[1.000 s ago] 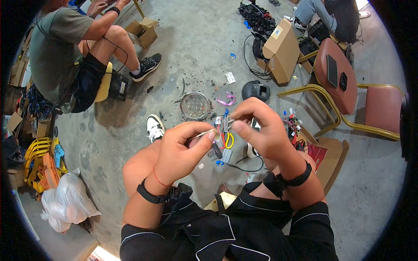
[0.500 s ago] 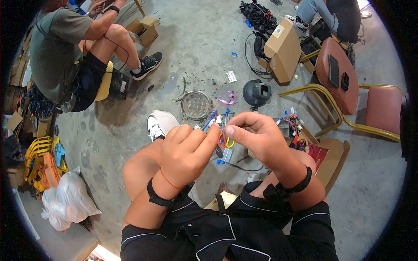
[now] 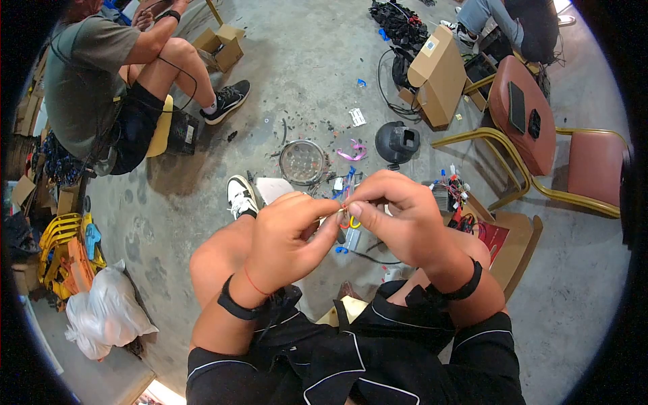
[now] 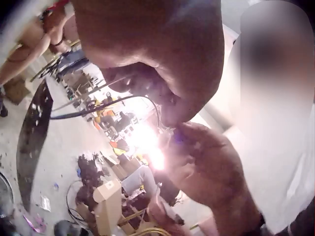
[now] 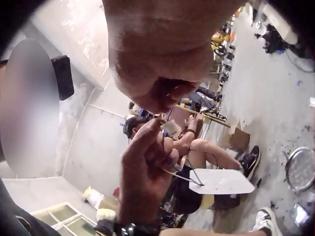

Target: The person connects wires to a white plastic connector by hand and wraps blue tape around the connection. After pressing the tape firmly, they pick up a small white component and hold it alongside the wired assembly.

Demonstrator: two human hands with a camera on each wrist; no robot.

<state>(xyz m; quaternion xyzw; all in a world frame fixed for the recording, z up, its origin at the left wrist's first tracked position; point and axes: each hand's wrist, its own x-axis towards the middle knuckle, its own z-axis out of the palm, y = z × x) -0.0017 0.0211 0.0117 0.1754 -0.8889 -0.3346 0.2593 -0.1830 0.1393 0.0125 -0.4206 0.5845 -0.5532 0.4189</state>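
At chest height, the left hand (image 3: pixel 287 226) and right hand (image 3: pixel 399 219) meet at their fingertips. Thin wires (image 5: pixel 173 174) are pinched by the left hand (image 5: pixel 145 169), their ends between the two sets of fingertips. A flat white plate (image 5: pixel 221 182) hangs on these wires; the head view shows part of the plate (image 3: pixel 272 189) beyond the left hand, and in the left wrist view the plate (image 4: pixel 35 142) looks dark. The right hand (image 5: pixel 157 54) pinches the wire ends with thumb and index finger. Fingers hide the exact contact.
On the floor lie a round clear dish (image 3: pixel 302 163), yellow-handled scissors (image 3: pixel 355 221), a welding mask (image 3: pixel 397 142) and pink strips (image 3: pixel 352 150). Right are electronic parts (image 3: pixel 449 196), cardboard and chairs (image 3: pixel 523 128). A seated person (image 3: pixel 101 88) is at the left.
The left hand has turned and its fingertips have come against the right hand's. The white plate has swung from over the shoe to a spot right of it, partly behind the left hand.
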